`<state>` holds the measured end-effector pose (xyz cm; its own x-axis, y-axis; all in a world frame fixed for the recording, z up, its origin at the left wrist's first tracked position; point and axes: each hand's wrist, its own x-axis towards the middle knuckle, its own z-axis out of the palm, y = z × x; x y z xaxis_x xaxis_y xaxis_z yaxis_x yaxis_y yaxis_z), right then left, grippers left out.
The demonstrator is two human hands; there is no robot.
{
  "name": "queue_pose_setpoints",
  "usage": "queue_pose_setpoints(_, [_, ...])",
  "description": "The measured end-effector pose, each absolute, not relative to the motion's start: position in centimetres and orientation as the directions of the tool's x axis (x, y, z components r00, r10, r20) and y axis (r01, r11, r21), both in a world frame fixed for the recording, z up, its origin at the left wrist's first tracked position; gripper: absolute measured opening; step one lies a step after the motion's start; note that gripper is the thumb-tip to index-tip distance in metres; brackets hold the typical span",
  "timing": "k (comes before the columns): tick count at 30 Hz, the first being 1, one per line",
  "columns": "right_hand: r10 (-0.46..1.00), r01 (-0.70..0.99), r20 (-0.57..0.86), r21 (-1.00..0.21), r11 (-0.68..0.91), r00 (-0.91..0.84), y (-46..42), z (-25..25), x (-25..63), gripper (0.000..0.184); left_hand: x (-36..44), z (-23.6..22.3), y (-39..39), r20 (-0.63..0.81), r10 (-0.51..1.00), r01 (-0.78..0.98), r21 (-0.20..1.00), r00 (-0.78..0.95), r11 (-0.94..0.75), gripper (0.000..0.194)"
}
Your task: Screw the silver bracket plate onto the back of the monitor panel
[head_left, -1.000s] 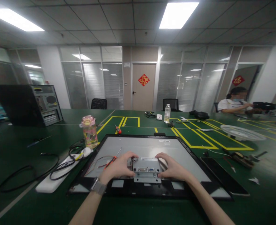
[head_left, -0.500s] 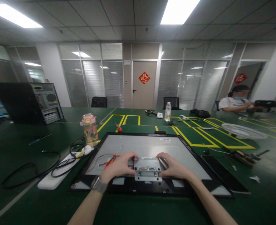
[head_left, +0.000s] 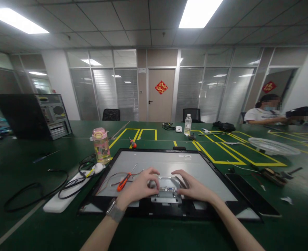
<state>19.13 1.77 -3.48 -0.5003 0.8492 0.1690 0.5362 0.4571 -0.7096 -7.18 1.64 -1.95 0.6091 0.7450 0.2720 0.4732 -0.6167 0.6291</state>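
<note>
A silvery metal bracket with a row of connectors sits at the lower middle of a flat display panel, which lies face-down or face-up, I cannot tell. My left hand closes on the bracket's left side, thumb and curled fingers near the connectors. At the right side my right hand curves round the bracket, its thumb by the connectors and its fingers along the upper edge. My fingers partly hide the bracket's sides. An orange-handled screwdriver and thin wires lie on the panel beside my left wrist.
Left of the panel are a white power strip with black cable and a pink-lidded bottle. A phone-like black slab lies at the right. Farther off stand a computer case and a water bottle; a person sits far right.
My left hand has shifted right, over the bracket's left side, and its fingers have curled in more. The right hand's fingers have lifted slightly from the upper edge. The bracket stays in about the same place.
</note>
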Motion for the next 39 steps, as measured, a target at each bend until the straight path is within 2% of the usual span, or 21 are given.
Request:
queue_pose_setpoints(3, [0.855, 0.520, 0.224, -0.712, 0.472, -0.468, 1.8, -3.3, 19.2, 0.052, -7.1, -1.8, 1.3, 0.227, 0.729, 0.518, 0.571, 0.646, -0.637, 0.010])
queue_pose_setpoints(6, [0.855, 0.508, 0.270, -0.710, 0.488, -0.443, 1.9, -3.3, 19.3, 0.048, -7.0, -2.0, 1.1, 0.179, 0.720, 0.589, 0.461, 0.671, -0.663, 0.015])
queue_pose_setpoints(9, [0.844, 0.495, 0.305, -0.701, 0.513, -0.442, 2.1, -3.5, 19.4, 0.044, -6.6, -2.2, 0.8, 0.189, 0.710, 0.629, 0.348, 0.679, -0.695, 0.019])
queue_pose_setpoints(11, [0.836, 0.489, 0.322, -0.694, 0.528, -0.445, 2.3, -3.7, 19.4, 0.042, -6.4, -2.2, 0.6, 0.206, 0.713, 0.644, 0.315, 0.670, -0.697, 0.018])
queue_pose_setpoints(13, [0.836, 0.489, 0.329, -0.693, 0.530, -0.439, 2.4, -3.9, 19.4, 0.041, -6.4, -2.0, 0.6, 0.215, 0.718, 0.632, 0.354, 0.662, -0.689, 0.017])
queue_pose_setpoints(18, [0.849, 0.493, 0.332, -0.702, 0.514, -0.412, 2.6, -4.2, 19.5, 0.041, -6.9, -1.4, 1.1, 0.354, 0.729, 0.478, 0.576, 0.586, -0.663, 0.015])
queue_pose_setpoints(22, [0.843, 0.489, 0.349, -0.696, 0.526, -0.409, 2.8, -4.5, 19.6, 0.039, -7.1, -1.4, 1.3, 0.321, 0.790, 0.482, 0.653, 0.522, -0.584, 0.012])
queue_pose_setpoints(29, [0.829, 0.494, 0.378, -0.672, 0.552, -0.412, 3.2, -5.0, 19.8, 0.037, -6.8, -1.7, 1.4, 0.230, 0.787, 0.533, 0.625, 0.572, -0.570, 0.013])
queue_pose_setpoints(33, [0.825, 0.498, 0.389, -0.662, 0.560, -0.411, 3.2, -5.1, 19.8, 0.037, -6.8, -2.1, 1.6, 0.232, 0.744, 0.558, 0.533, 0.627, -0.636, 0.014])
queue_pose_setpoints(39, [0.824, 0.480, 0.381, -0.678, 0.557, -0.420, 3.0, -5.0, 19.6, 0.038, -6.4, -2.3, 1.0, 0.172, 0.748, 0.642, 0.413, 0.642, -0.646, 0.017])
